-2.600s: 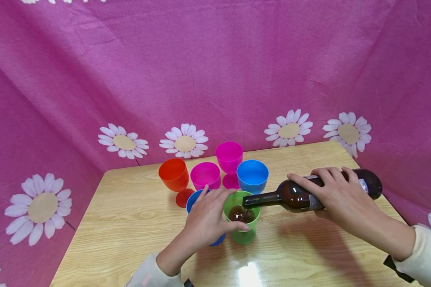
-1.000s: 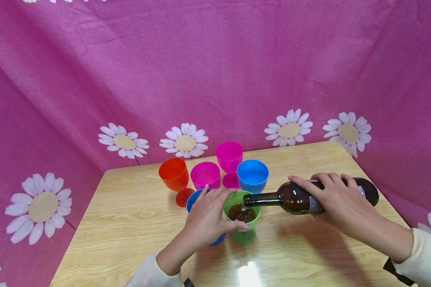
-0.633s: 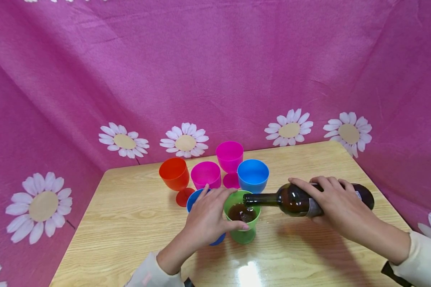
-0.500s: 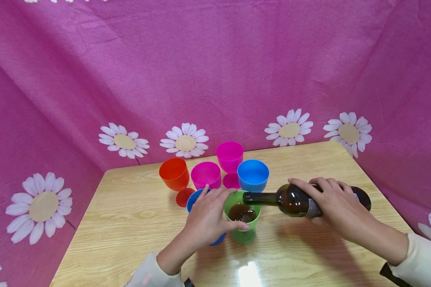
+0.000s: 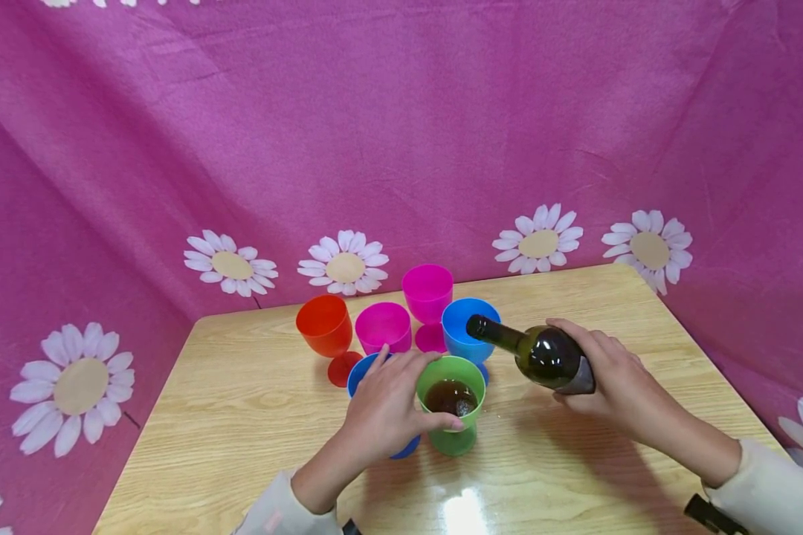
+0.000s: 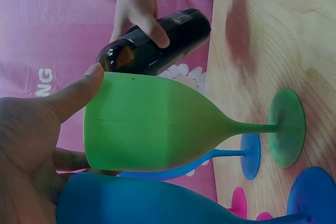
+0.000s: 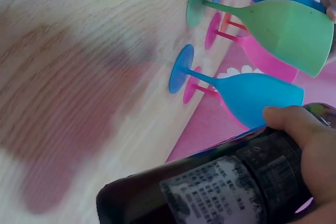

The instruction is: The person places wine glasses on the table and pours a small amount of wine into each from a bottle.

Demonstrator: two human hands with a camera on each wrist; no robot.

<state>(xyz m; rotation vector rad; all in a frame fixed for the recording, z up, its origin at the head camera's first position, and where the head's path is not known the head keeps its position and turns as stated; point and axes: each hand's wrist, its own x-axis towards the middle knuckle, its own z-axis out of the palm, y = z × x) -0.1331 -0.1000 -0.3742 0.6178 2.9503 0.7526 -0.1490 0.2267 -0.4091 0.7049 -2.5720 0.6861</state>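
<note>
My left hand point(image 5: 388, 405) holds the green goblet point(image 5: 456, 438) by its bowl, thumb at the near rim and fingers behind. Dark brown liquid fills part of that bowl. In the left wrist view the green goblet point(image 6: 152, 124) stands upright on its foot. My right hand point(image 5: 616, 379) grips a dark glass wine bottle point(image 5: 549, 357) round its body. The bottle leans with its neck up and to the left, and its mouth overlaps the light blue goblet point(image 5: 465, 345) in the head view. A printed label point(image 7: 215, 192) shows in the right wrist view.
A darker blue goblet point(image 5: 364, 364) stands beside the green one, partly hidden by my left hand. Behind are an orange-red goblet point(image 5: 324, 327) and two pink goblets, one nearer point(image 5: 383, 327) and one farther point(image 5: 428, 291). A pink flowered cloth point(image 5: 401, 148) hangs behind the wooden table point(image 5: 241, 416).
The bottle, earlier nearly level and pouring into the green goblet, has tipped up, its mouth lifting back and right from the rim. The liquid's stream has stopped. My left hand has stayed put.
</note>
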